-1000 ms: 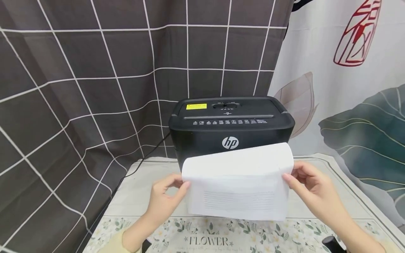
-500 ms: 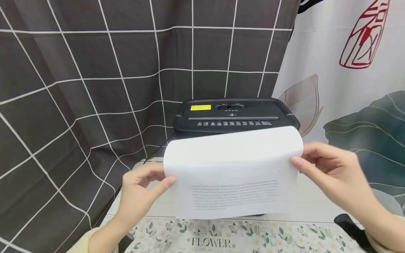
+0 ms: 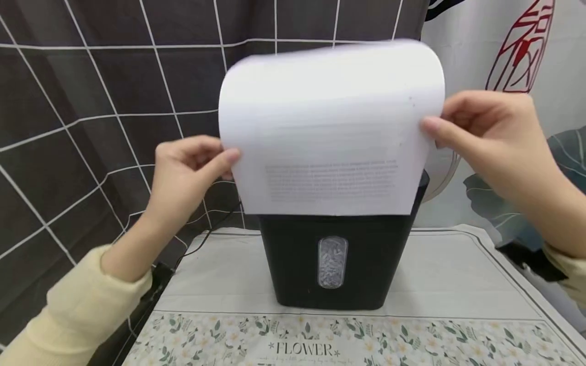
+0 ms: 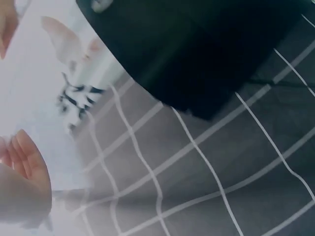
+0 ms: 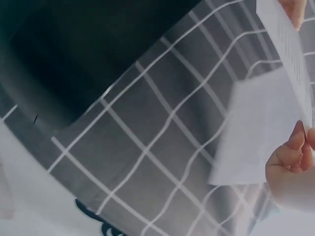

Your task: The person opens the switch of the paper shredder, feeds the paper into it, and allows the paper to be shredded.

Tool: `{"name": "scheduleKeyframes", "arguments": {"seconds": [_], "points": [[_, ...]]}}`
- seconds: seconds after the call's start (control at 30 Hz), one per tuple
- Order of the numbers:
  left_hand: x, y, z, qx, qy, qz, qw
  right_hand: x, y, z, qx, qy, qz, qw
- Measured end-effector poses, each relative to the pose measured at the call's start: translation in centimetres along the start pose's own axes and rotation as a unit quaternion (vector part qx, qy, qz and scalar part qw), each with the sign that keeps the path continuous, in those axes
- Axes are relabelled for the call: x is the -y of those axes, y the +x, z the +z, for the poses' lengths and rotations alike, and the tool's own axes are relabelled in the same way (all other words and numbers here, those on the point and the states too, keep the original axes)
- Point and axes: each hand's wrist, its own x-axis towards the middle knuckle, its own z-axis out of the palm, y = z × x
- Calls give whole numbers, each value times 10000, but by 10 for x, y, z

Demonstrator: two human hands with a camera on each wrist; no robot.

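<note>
A printed sheet of white paper hangs between both hands, its upper part curving back. My left hand pinches its left edge between thumb and fingers. On the opposite edge, my right hand grips the sheet the same way, also seen in the right wrist view, where the paper bends beside the right hand. Behind the sheet stands a black paper shredder, its top and logo hidden by the paper. Pale shreds show through its front window.
The shredder stands on a table with a white cloth and a floral strip along the front. A black cord runs off to the left. A dark grid curtain hangs behind, beside a light printed curtain.
Both hands have lifted the sheet, first from in front of the shredder's base, up to cover its top. The shredder's lower front and window have come into sight.
</note>
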Motion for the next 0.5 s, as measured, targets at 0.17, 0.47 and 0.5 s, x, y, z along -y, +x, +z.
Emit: {"name": "scheduleKeyframes", "arguments": {"seconds": [0.17,0.47,0.5], "points": [[15,45,0,222,704,-313,9968,46,30,18,157,-347,188,9991],[41,100,12,818,1370,-540,9857,24,64,21,87,-867,165,9961],[43,103,14,904,1380,-581,9846,18,65,21,65,-933,131,9955]]}}
